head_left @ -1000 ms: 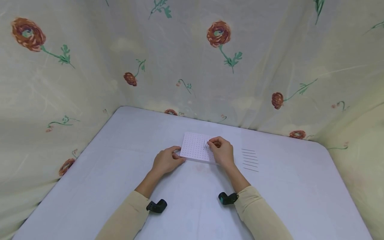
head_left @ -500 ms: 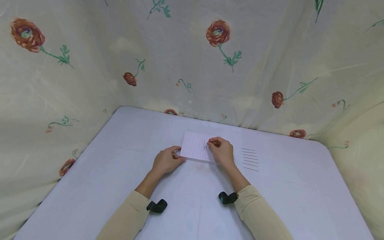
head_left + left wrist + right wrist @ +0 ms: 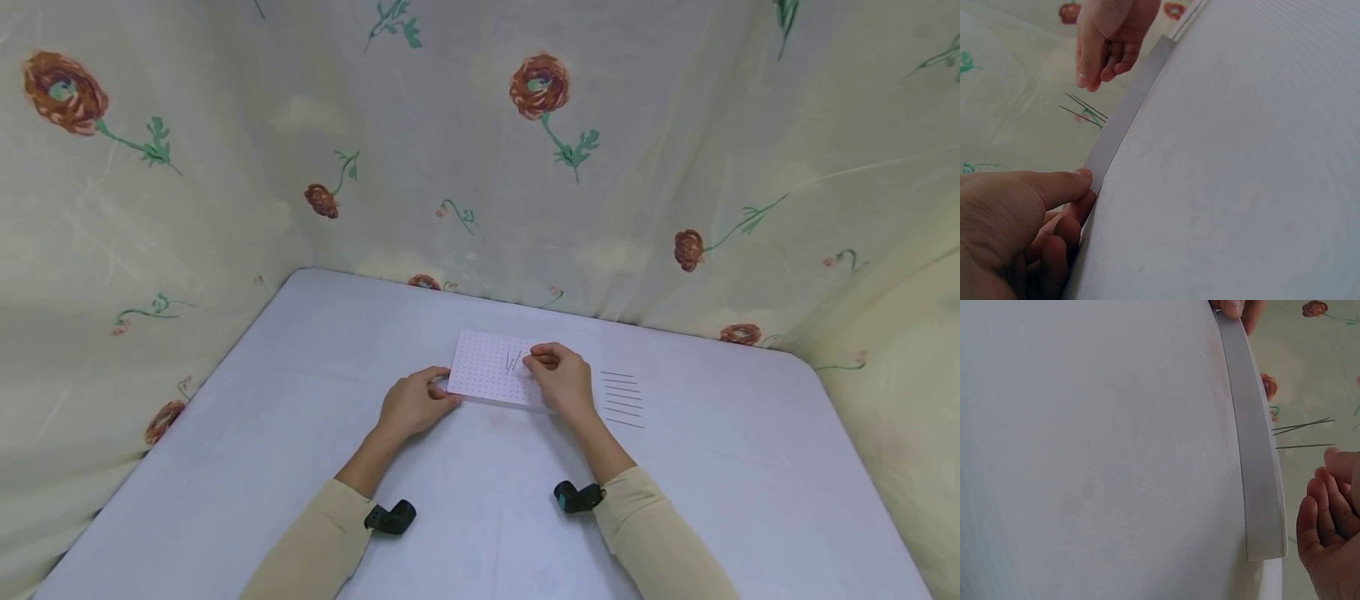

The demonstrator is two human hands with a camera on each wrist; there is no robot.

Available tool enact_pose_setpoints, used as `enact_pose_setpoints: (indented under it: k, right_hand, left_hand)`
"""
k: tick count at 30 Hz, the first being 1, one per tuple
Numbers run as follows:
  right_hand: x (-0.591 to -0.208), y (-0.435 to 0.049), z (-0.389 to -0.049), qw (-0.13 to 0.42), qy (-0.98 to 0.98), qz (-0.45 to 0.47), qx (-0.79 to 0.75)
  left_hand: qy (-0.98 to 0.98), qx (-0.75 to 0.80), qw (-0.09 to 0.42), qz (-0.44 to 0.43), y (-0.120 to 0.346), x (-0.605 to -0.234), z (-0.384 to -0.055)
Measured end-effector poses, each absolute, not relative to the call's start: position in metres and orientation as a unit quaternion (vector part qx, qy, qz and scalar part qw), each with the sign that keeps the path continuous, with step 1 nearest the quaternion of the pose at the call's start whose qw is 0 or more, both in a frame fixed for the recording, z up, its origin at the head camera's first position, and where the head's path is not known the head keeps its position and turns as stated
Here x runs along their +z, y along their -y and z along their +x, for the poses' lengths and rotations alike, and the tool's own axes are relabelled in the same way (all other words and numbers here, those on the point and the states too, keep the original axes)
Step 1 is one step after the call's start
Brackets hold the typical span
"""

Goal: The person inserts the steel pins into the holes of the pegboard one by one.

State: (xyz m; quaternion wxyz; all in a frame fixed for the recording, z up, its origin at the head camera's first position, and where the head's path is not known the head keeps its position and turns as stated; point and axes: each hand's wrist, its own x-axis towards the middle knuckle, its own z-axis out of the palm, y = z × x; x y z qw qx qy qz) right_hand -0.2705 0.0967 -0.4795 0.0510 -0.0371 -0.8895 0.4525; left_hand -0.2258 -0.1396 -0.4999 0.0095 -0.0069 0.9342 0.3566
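Right, white pegboard (image 3: 476, 367) first: it sits flat on the tabletop (image 3: 465, 517), far edge facing the tabletop's far edge with a strip of surface between. I've got the left hand (image 3: 416, 402) at the board's near left corner, grasping it, thumb on the near side and a finger round the left side. Three thin standing rods (image 3: 1305, 446) poke up from the board, two crossing in my right wrist view. Right hand (image 3: 564, 377) hovers over the board's right part, fingers loosely curled, thumb and forefinger close together; looks released, nothing in its grasp that I can see. Tips are just beside the nearest rod; can't tell if they touch it. Past the board's right edge, a row of loose rods (image 3: 623, 398) lies side by side on the tabletop, with a gap between row and board. I see plenty of room from that row to the tabletop's right edge, and from the left hand to the left edge. Floral curtain (image 3: 405, 125) hangs close behind the far edge, so less room there.
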Motion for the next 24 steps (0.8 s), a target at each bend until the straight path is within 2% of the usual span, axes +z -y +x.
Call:
enact_pose_setpoints:
  k: [24]
  right_hand:
    - [-0.471,-0.161,-0.262,0.064,0.893,-0.084,0.438]
  left_hand:
    - [-0.938,0.347,0.004,-0.006,0.139,-0.5,-0.225]
